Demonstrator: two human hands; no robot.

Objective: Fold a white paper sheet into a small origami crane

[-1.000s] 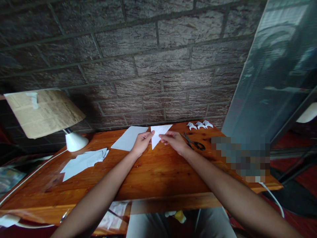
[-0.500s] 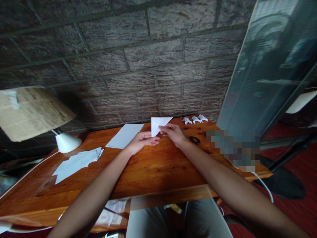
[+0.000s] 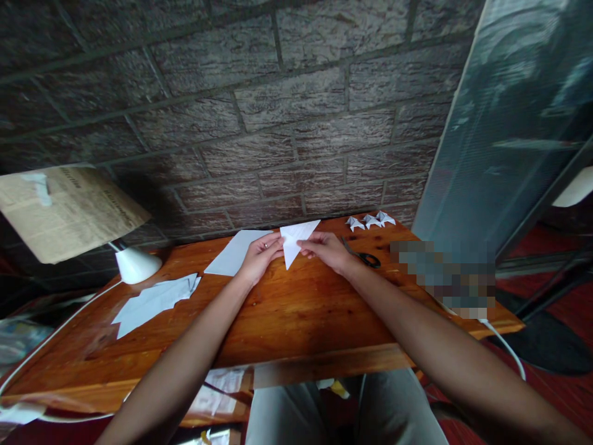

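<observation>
A white folded paper triangle [image 3: 296,237] is held up above the wooden table, one corner pointing down toward me. My left hand [image 3: 263,254] pinches its left edge between thumb and fingers; a ring shows on one finger. On the other side my right hand [image 3: 325,248] grips the paper's right edge, thumb in front and fingers behind. Just right of that hand lie scissors with black handles [image 3: 369,259]. Behind my left hand rests a stack of plain white paper [image 3: 230,254], partly covered by the hand.
Three small folded paper figures [image 3: 372,220] stand at the table's back right. More white paper pieces [image 3: 155,304] lie at the left, near a white lamp base [image 3: 138,264] with a brown paper shade [image 3: 69,210]. A stone-patterned wall [image 3: 259,136] borders the wooden table [image 3: 296,321].
The paper triangle has turned so its lower corner points further down. My left hand has risen from beneath it and closed on its left edge. My view has shifted slightly left.
</observation>
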